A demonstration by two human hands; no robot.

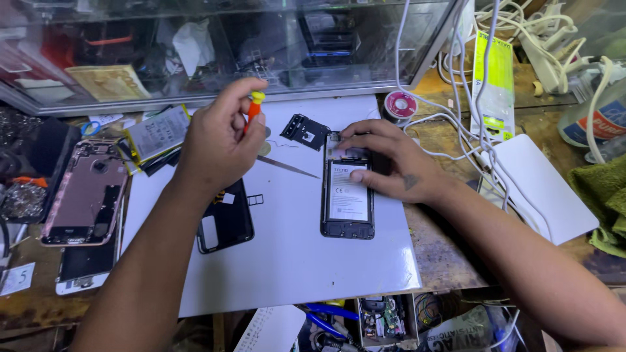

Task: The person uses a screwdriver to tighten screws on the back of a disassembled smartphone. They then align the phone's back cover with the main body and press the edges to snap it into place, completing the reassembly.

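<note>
My left hand (218,143) grips a small screwdriver (253,111) with an orange shaft and yellow cap, held upright above the white work mat (293,261). My right hand (391,163) rests on the top right part of an opened black phone (347,202), whose battery faces up. A black inner cover plate (304,130) lies just left of the phone's top. A black back cover (225,225) lies under my left wrist. Metal tweezers (287,168) lie between the two hands.
A glass display case (215,52) runs along the back. At left lie a rose-coloured phone shell (85,195), a loose battery (156,133) and another phone. White cables (476,111), a solder spool (400,104), a white pad (541,189) and a green cloth (603,189) sit at right.
</note>
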